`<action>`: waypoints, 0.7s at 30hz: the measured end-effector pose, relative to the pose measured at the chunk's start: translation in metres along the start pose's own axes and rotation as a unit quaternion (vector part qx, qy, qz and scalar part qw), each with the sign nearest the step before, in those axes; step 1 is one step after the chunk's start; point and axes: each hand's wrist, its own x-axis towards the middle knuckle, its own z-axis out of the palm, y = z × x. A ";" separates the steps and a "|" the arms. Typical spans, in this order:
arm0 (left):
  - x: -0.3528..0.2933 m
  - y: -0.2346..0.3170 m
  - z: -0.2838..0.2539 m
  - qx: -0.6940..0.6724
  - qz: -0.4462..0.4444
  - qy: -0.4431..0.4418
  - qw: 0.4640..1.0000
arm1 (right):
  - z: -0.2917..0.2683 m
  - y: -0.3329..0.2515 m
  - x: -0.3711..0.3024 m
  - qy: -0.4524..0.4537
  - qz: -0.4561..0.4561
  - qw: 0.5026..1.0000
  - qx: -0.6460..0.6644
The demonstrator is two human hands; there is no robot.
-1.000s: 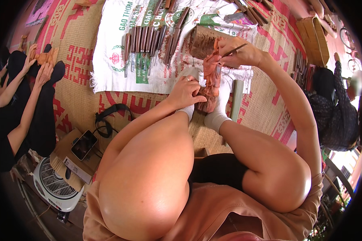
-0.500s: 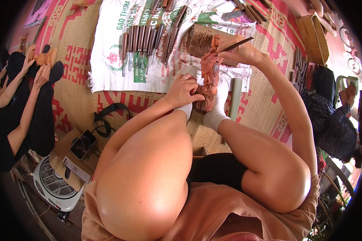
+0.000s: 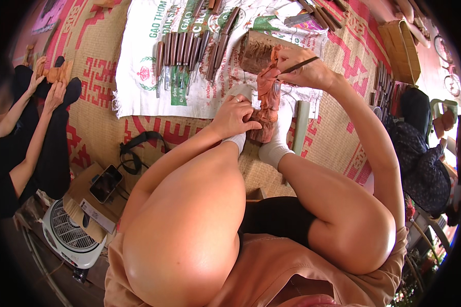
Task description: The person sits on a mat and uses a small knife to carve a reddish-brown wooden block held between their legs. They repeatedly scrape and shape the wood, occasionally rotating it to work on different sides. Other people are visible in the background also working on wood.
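A reddish wood carving, figure-like, stands between my white-socked feet, its base low and its narrow top leaning over a brown wood block. My left hand is closed at the base, the thumb pressed on the wood. In my right hand, at the upper part of the carving, is a carving chisel with a dark handle. The handle points up to the right; its blade tip is too small to make out clearly against the wood.
Several dark-handled chisels lie on a white printed sack over a patterned mat. A grey-green bar rests beside my right foot. At left are a co-worker's hands on an orange wood piece, a phone and a fan.
My right hand has shifted slightly with the chisel, whose handle has tipped more upright and drawn nearer my hand. The left hand stays on the base.
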 end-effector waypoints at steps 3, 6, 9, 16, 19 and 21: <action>0.001 -0.001 -0.001 0.012 0.014 0.008 1.000 | -0.004 0.008 0.003 -0.016 0.002 0.997 0.077; 0.002 -0.001 -0.002 0.013 0.009 -0.010 1.000 | -0.001 0.011 -0.002 0.024 -0.014 0.994 0.102; 0.000 0.000 -0.002 0.008 -0.006 -0.021 1.000 | -0.001 0.006 -0.001 0.008 -0.037 0.998 0.044; 0.003 0.003 -0.005 0.020 -0.004 -0.019 1.000 | 0.003 0.017 -0.003 0.023 0.007 0.992 0.124; 0.001 0.001 -0.003 0.011 -0.010 -0.021 1.000 | 0.001 0.001 -0.002 0.012 0.020 0.998 0.056; 0.000 0.000 -0.003 0.008 -0.012 -0.025 1.000 | 0.000 -0.004 0.002 -0.008 0.026 0.999 0.021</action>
